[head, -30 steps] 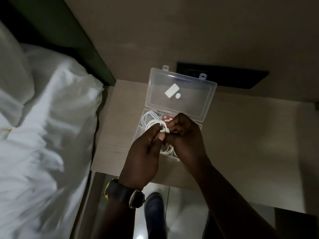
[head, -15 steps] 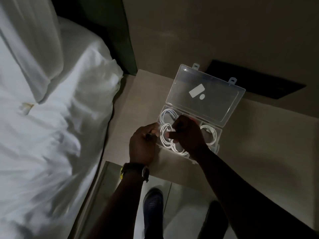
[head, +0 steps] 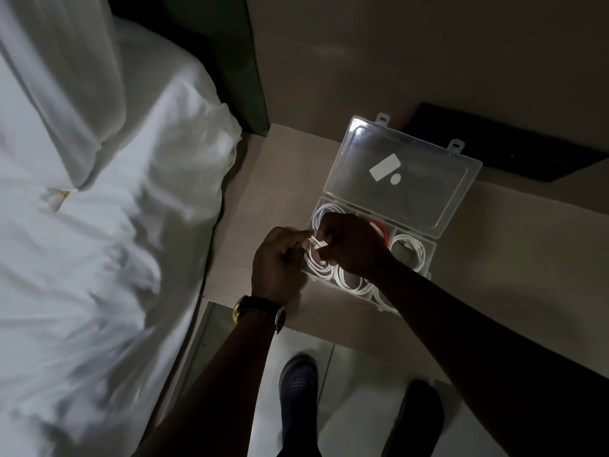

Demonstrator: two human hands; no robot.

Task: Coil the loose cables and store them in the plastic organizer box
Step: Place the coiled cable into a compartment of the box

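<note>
A clear plastic organizer box [head: 432, 255] stands on the bedside table with its lid [head: 402, 173] swung open toward the wall. Several white coiled cables lie in its compartments, one at the right [head: 408, 252], one at the front [head: 349, 280]; a red cable [head: 379, 227] shows in a back compartment. My left hand [head: 278, 262] and my right hand [head: 352, 245] meet over the box's front left compartment, both pinching a white coiled cable [head: 318, 263] by its plug end. My hands hide part of that coil.
The light wooden bedside table [head: 263, 199] has its front edge just below my wrists. A bed with white rumpled sheets [head: 99, 225] fills the left. A dark panel [head: 514, 150] sits at the wall behind the box. My two shoes [head: 298, 384] stand on the floor below.
The camera has swung, shifting the box right in view. My hands came together again over the front left compartment, both fingers now on the coil's plug end, low in the box.
</note>
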